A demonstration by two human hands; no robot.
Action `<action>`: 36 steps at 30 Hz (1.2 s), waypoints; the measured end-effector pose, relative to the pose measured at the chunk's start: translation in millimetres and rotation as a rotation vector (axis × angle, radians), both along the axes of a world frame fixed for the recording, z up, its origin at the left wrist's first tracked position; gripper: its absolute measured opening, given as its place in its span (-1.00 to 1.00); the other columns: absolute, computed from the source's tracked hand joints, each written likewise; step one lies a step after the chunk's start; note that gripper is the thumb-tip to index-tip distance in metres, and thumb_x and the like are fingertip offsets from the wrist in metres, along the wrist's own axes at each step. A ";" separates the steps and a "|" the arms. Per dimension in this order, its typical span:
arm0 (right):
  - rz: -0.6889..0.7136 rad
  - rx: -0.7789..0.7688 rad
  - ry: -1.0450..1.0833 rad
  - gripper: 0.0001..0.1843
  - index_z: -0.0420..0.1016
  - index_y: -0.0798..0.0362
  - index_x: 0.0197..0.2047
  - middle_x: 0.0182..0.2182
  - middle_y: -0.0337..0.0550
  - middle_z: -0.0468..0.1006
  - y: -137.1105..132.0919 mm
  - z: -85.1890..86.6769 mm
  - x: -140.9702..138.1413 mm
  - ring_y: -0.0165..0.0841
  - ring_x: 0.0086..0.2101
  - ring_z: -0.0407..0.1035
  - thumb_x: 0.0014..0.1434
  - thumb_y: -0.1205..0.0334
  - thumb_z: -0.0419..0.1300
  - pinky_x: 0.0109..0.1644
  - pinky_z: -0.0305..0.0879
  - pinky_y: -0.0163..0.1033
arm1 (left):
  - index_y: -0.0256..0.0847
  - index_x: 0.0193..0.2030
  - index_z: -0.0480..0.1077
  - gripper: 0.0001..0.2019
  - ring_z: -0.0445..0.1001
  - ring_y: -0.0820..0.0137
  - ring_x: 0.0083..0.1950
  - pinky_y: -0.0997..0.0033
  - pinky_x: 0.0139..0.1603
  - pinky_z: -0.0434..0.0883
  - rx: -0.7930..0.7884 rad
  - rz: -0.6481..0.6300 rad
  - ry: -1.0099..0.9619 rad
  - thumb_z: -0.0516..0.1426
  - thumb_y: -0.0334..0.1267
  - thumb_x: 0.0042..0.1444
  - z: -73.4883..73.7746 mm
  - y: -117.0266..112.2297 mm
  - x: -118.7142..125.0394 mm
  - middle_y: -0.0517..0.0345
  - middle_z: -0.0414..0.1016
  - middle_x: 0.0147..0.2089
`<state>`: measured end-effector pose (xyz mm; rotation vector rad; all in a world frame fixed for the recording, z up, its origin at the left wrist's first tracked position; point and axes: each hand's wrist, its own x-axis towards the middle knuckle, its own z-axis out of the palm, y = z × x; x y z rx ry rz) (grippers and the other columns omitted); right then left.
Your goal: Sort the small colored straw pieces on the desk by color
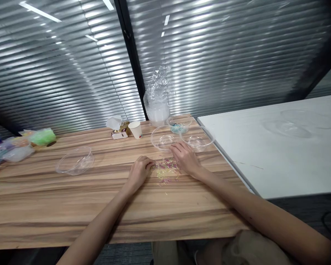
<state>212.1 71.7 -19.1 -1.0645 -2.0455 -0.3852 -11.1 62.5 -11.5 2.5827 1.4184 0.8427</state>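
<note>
A loose scatter of tiny thin pieces (165, 172), yellow and pink-purple, lies on the wooden table between my hands. My left hand (140, 170) rests at its left edge, fingers pressed together at the pieces; what they pinch is too small to make out. My right hand (186, 159) is at the upper right of the scatter, its fingers bent together beside the rims of a clear bowl (154, 142) and a second clear bowl (210, 141). Behind these stands another clear bowl (179, 128) with teal pieces in it.
A clear bowl (61, 166) sits at the left. Toward the back are a tissue box (120, 134), a paper cup (136, 130) and a plastic-wrapped stack (158, 113). Several coloured bags (42, 137) lie far left. A white table (298, 165) adjoins the wooden table (79, 213).
</note>
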 end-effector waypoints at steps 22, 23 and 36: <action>0.475 -0.211 -0.103 -0.76 0.45 0.11 -0.07 -0.12 -0.10 0.49 -19.0 1.8 -21.0 -0.29 -0.04 0.28 0.26 0.34 0.03 0.13 0.18 -0.09 | -0.24 -0.33 0.45 -0.87 0.39 0.34 -0.22 0.35 -0.17 0.33 -0.036 -0.080 -0.088 0.08 -0.44 0.13 -2.4 0.4 5.4 0.07 0.46 -0.31; 0.479 -0.230 -0.104 -0.76 0.45 0.11 -0.06 -0.12 -0.10 0.49 -19.1 2.4 -20.9 -0.29 -0.04 0.28 0.26 0.33 0.03 0.13 0.17 -0.09 | -0.24 -0.33 0.46 -0.87 0.39 0.34 -0.22 0.36 -0.16 0.33 -0.042 -0.079 -0.090 0.08 -0.45 0.13 -2.3 0.5 4.9 0.07 0.46 -0.31; 0.476 -0.261 -0.059 -0.78 0.50 0.12 -0.20 -0.22 -0.11 0.52 -20.5 3.9 -20.0 -0.31 -0.10 0.31 0.27 0.32 0.02 0.09 0.19 -0.12 | -0.25 -0.35 0.40 -0.89 0.34 0.33 -0.20 0.35 -0.14 0.29 -0.088 -0.127 0.026 0.08 -0.48 0.10 6.0 2.9 -0.5 0.09 0.40 -0.30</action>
